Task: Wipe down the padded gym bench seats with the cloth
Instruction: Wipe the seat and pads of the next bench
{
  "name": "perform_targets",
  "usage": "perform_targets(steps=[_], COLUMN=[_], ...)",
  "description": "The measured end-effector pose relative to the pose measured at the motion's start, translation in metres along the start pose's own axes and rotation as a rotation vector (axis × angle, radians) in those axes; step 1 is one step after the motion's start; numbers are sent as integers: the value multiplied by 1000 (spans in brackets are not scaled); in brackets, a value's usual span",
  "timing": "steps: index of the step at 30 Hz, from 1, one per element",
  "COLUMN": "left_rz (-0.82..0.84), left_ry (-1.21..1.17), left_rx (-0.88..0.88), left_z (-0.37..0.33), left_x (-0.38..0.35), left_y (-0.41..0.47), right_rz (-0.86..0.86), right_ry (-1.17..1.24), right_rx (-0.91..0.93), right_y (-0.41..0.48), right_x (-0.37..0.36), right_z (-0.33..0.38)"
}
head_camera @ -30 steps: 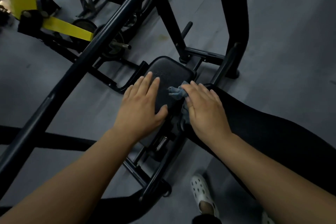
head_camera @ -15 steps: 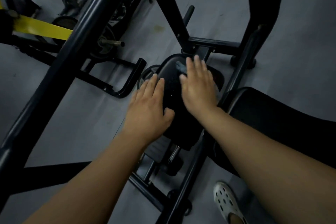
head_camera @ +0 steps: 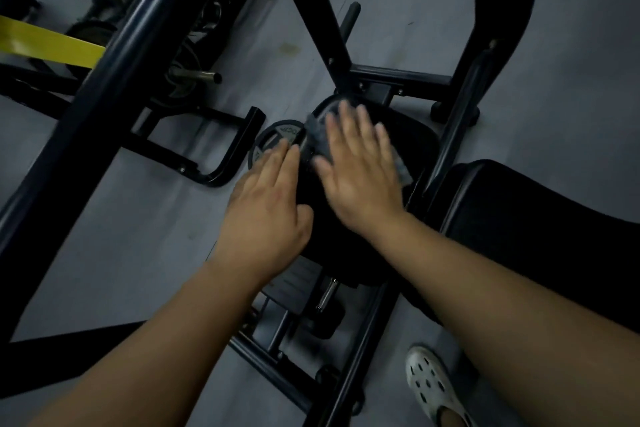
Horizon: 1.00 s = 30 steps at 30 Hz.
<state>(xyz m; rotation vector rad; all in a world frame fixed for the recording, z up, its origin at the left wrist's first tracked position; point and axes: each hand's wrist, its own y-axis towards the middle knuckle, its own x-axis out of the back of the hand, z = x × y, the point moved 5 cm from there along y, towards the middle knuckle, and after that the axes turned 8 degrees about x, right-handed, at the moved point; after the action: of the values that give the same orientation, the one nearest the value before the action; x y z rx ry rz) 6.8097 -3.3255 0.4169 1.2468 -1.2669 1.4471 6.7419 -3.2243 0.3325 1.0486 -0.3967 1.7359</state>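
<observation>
Two hands work the small seat (head_camera: 415,144). Nearest us, our left hand (head_camera: 266,208) lies flat on the seat's left edge with fingers straight, holding nothing, only bracing. Just right of it, our right hand (head_camera: 360,170) presses the cloth (head_camera: 317,139) onto the padding with fingers spread and straight. Cloth shows past the thumb and beside the little finger. To wipe well, we judge it needs even palm pressure and overlapping strokes to the far rim, clear of the weight plate (head_camera: 273,139) beyond our left fingertips.

I have one wide-angle head view, looking steeply down from close above the black seat pad (head_camera: 415,144) and grey floor (head_camera: 138,218).
</observation>
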Motion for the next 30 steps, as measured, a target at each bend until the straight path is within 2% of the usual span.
perform_targets(steps=[2, 4, 5, 7, 9, 10, 12, 14, 17, 18, 20, 21, 22, 23, 25, 27, 28, 30], left_rz=[-10, -11, -9, -12, -21, -21, -33, -46, -45, -50, -70, -74, -73, -71, -63, -51, -51, -56], left_ry=[11, 7, 9, 23, 35, 32, -5, -64, -112, -99, -65, -54, -48, -46, -49, -37, -24, 24], left_rx=[-19, -40, -47, -69, -98, -108, -108, -80, -60, -68, -102, -120, -135, -145, -149, -159, -172, -208], left_z=[5, 4, 4, 1, 1, 3, 9, 14, 17, 16, 13, 11, 10, 9, 9, 7, 5, -2], left_x=[-2, -5, -7, -14, -22, -25, -26, -22, -15, -13, -12, -12, -13, -14, -12, -11, -11, -14], left_y=[3, 4, 4, 3, 2, 3, 4, 6, 8, 8, 12, 13, 15, 17, 21, 25, 25, 24], right_rz=[60, 103, 88, 25, -47, -62, -71, 3, 70, 45, -42, -54, -59, -65, 1, 62, 61, 24], right_ry=[-28, -92, -114, -113, -94, -90, -83, -89, -119, -130, -140, -125, -115, -94, -53, -72, -83, -78], right_rx=[182, 258, 230, 36, -157, -187, -92, 113, 279, 233, -35, -173, -237, -209, 27, 193, 197, -10], right_y=[-42, -73, -71, -37, 10, 24, 23, -21, -73, -65, -22, -2, 9, 9, -27, -82, -92, -79], right_x=[-14, -14, -11, 2, 11, 11, 0, -15, -17, -11, 4, 7, 4, -3, -23, -28, -25, -11], right_z=[14, -6, -24, -49, -48, -35, -2, 20, -3, -21, -45, -43, -29, -9, 30, 27, 7, -42])
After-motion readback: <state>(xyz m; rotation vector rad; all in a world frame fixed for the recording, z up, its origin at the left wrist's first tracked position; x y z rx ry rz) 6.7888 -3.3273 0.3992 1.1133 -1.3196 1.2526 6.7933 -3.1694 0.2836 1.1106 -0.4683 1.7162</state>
